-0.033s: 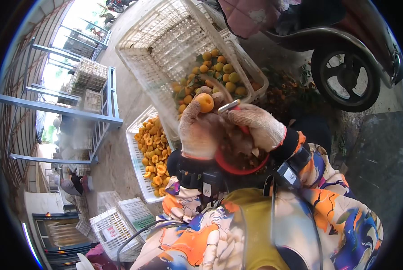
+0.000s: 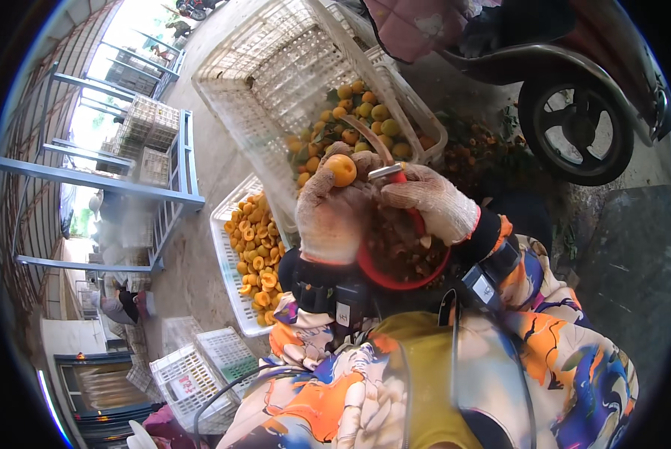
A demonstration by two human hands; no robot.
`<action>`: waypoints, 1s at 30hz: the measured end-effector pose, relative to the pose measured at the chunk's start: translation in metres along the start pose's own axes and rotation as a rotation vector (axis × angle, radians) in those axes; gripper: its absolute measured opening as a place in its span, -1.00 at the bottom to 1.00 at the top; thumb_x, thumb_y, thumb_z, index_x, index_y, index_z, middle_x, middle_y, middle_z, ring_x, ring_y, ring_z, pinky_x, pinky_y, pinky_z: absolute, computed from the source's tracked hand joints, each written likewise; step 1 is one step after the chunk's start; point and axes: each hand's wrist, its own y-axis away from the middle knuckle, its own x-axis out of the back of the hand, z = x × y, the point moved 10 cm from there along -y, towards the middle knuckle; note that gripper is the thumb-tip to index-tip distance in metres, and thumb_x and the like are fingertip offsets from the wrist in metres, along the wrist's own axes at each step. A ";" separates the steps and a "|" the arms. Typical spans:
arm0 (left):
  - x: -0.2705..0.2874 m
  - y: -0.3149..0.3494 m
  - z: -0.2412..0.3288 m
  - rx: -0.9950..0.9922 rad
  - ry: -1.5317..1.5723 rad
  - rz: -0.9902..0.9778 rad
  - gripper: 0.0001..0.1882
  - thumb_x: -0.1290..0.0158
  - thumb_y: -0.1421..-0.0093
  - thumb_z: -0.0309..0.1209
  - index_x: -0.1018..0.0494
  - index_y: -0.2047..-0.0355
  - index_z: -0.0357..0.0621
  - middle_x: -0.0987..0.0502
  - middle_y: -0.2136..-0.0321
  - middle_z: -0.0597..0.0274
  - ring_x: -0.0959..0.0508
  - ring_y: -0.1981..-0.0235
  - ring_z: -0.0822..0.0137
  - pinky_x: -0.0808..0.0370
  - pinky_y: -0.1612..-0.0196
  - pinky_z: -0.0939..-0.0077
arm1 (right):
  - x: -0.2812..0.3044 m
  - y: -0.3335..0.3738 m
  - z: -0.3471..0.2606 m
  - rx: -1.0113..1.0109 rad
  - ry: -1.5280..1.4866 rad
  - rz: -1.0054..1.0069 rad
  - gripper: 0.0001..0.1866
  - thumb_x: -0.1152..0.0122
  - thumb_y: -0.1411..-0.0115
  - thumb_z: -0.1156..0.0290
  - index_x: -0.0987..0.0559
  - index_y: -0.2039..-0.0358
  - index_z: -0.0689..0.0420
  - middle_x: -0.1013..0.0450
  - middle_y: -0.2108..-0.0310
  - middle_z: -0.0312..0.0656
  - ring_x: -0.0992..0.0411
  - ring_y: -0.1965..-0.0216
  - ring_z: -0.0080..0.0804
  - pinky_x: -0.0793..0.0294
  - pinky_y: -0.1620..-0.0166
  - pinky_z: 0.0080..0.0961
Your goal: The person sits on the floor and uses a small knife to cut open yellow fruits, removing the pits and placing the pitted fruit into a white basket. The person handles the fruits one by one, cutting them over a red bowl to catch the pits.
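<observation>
In a stained white glove, my left hand [image 2: 328, 224] is closed round a whole orange apricot [image 2: 341, 170], held up between thumb and fingers. My right hand [image 2: 434, 200], gloved too, grips a curved knife [image 2: 367, 138] by its red handle, just right of the apricot. The blade points up and left, apart from the fruit. Below the hands sits a red basin [image 2: 399, 284] with dark, wet-looking bits in it, partly hidden. Ahead, a large white crate [image 2: 268, 67] lies tilted with whole apricots [image 2: 380, 114] in its near corner. To the left, a white basket [image 2: 223, 247] holds split apricot halves [image 2: 254, 251].
A scooter [image 2: 575, 131] stands at the far right, with fallen fruit and leaves [image 2: 474, 142] on the ground beside it. White baskets [image 2: 189, 382] lie at lower left. Blue metal racks [image 2: 103, 179] with stacked crates [image 2: 152, 123] line the left; another person [image 2: 118, 307] is there.
My right hand has shifted slightly, and the knife blade has swung up, away from the apricot. My left hand keeps hold of the fruit almost in place.
</observation>
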 end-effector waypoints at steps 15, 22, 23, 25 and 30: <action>-0.003 0.010 0.019 -0.032 -0.688 0.053 -0.40 -0.03 0.03 -0.54 -0.33 -0.11 -0.27 -0.50 0.07 0.01 -0.47 -0.03 0.11 -0.32 -0.19 0.30 | 0.000 -0.025 0.012 0.165 1.339 0.015 -0.76 -0.17 -0.14 0.28 -0.54 0.22 0.13 -0.53 0.31 0.01 -0.49 0.23 0.03 -0.51 0.16 -0.22; -0.001 0.013 -0.002 -0.105 -0.494 0.081 -0.38 -0.05 0.06 -0.56 -0.34 -0.11 -0.27 -0.50 0.05 0.03 -0.47 -0.02 0.17 -0.33 -0.19 0.36 | 0.002 -0.017 0.001 0.156 1.348 0.044 -0.77 -0.16 -0.16 0.26 -0.55 0.27 0.13 -0.53 0.34 0.01 -0.50 0.26 0.03 -0.50 0.20 -0.17; -0.007 0.012 0.002 -0.100 -0.591 0.071 -0.39 -0.04 0.07 -0.56 -0.35 -0.10 -0.27 -0.50 0.05 0.04 -0.47 -0.01 0.18 -0.34 -0.18 0.38 | 0.004 -0.015 -0.001 0.162 1.311 0.062 -0.77 -0.16 -0.16 0.25 -0.55 0.28 0.13 -0.53 0.34 0.01 -0.50 0.26 0.04 -0.50 0.20 -0.17; -0.009 0.015 0.016 -0.060 -0.894 0.125 -0.41 -0.01 0.09 -0.58 -0.37 -0.06 -0.29 -0.50 0.08 0.06 -0.47 0.01 0.22 -0.36 -0.16 0.41 | 0.002 -0.020 0.003 0.168 1.339 0.064 -0.77 -0.12 -0.15 0.24 -0.57 0.32 0.13 -0.53 0.35 0.03 -0.50 0.26 0.04 -0.50 0.20 -0.14; -0.009 0.014 0.011 -0.084 -0.566 0.112 -0.43 0.02 0.05 -0.58 -0.36 -0.08 -0.31 -0.50 0.07 0.02 -0.47 0.01 0.18 -0.35 -0.17 0.37 | 0.005 -0.027 0.009 0.239 1.390 0.078 -0.77 -0.12 -0.15 0.23 -0.58 0.31 0.10 -0.54 0.36 0.01 -0.50 0.26 0.04 -0.50 0.21 -0.14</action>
